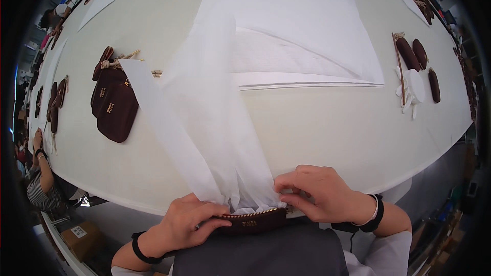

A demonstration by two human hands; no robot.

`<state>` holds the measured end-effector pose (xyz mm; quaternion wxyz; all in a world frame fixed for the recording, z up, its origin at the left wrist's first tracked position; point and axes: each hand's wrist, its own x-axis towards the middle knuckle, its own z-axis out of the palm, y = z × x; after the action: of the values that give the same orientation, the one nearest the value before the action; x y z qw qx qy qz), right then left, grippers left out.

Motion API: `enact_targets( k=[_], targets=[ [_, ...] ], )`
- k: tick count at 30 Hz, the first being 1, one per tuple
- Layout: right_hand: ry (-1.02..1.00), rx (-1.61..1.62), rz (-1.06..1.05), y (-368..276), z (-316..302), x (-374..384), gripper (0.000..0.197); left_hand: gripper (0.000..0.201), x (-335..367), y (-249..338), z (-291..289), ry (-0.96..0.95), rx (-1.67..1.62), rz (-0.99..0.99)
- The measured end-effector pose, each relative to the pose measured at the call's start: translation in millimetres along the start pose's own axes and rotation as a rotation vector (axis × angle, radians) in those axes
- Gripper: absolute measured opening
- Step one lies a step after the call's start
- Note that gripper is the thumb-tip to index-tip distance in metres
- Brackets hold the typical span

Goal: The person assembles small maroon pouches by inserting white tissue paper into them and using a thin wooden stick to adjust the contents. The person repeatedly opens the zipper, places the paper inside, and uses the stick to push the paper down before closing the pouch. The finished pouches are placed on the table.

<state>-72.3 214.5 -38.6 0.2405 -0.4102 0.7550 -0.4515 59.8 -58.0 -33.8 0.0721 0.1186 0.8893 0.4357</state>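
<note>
Dark grey apron point(258, 253) nearest; L hand point(189, 220) pinches burgundy zip pouch point(255, 223) rim, R hand point(319, 194) white tissue paper point(215, 102); pouch prob. light, soft, tissue flimsy: hold pouch @ zip ends.

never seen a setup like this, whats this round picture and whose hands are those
There's no machine: the two front hands are the wearer's own, seen by a head-worn fisheye camera, so straight edges bend. The left hand pinches the zippered edge of a dark pouch; the right hand is at its other end. A thin white sheet bunches into the pouch's opening. On the pale table lie more white sheets, other pouches to the left and small dark items to the right.
</note>
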Motion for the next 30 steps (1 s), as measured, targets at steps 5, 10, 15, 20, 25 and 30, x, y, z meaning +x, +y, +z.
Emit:
enact_targets(
  k=[5,10,15,20,25,30],
  targets=[
    [0.009,-0.054,0.009,-13,5,7,0.034,0.027,-9,-5,7,0.088,0.03,0.094],
    [0.08,0.12,0.128,-22,14,-3,0.017,0.029,-22,-13,20,0.362,-0.075,0.024],
    [0.04,0.419,0.3,-15,20,-13,0.016,0.029,-18,-7,17,0.369,-0.214,-0.052],
    [-0.124,0.163,0.068,-17,1,-10,0.027,0.027,-18,-12,10,0.23,-0.081,0.067],
    [-0.116,-0.032,-0.051,-8,8,-14,0.043,0.027,-12,-11,9,0.213,-0.083,0.075],
    [-0.152,0.04,0.035,-11,6,-9,0.048,0.025,-11,-6,9,0.169,-0.123,-0.025]
  ],
)
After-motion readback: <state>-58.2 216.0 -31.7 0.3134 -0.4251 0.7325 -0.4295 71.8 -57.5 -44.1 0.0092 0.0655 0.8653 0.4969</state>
